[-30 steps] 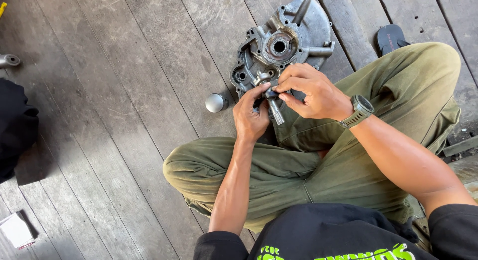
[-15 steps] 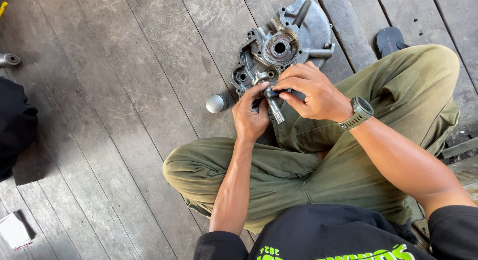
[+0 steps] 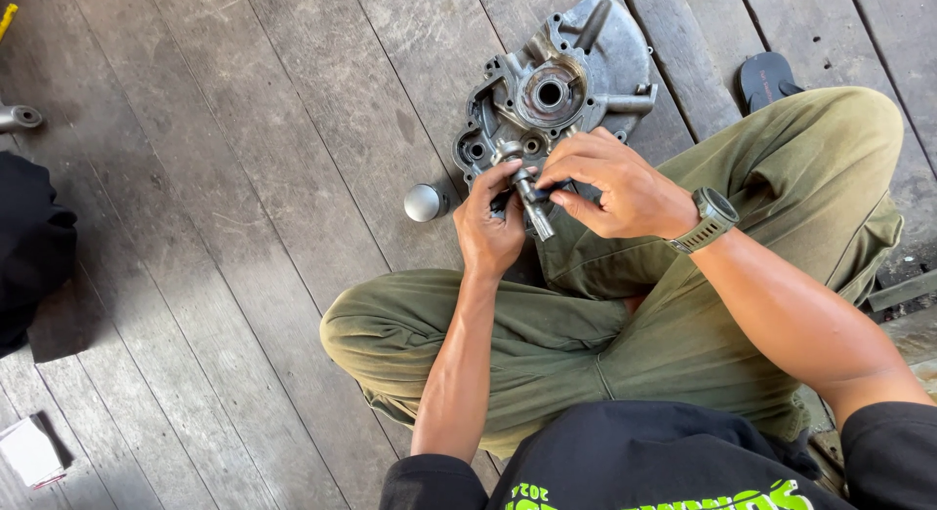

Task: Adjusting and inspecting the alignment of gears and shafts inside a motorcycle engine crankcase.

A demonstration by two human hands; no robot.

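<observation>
Both your hands close on the shaft (image 3: pixel 532 203): left hand (image 3: pixel 491 227) gripping its upper end, right hand (image 3: pixel 610 186) pinching the middle. Its long axis tilts down-right, just before the casing (image 3: pixel 576 66) on the floor (image 3: pixel 244 178).

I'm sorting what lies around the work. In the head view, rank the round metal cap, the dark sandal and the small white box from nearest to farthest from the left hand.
From the left hand:
1. Round metal cap, just beside it on the planks.
2. Dark sandal, upper right, past the knee.
3. Small white box, far bottom-left corner.
</observation>
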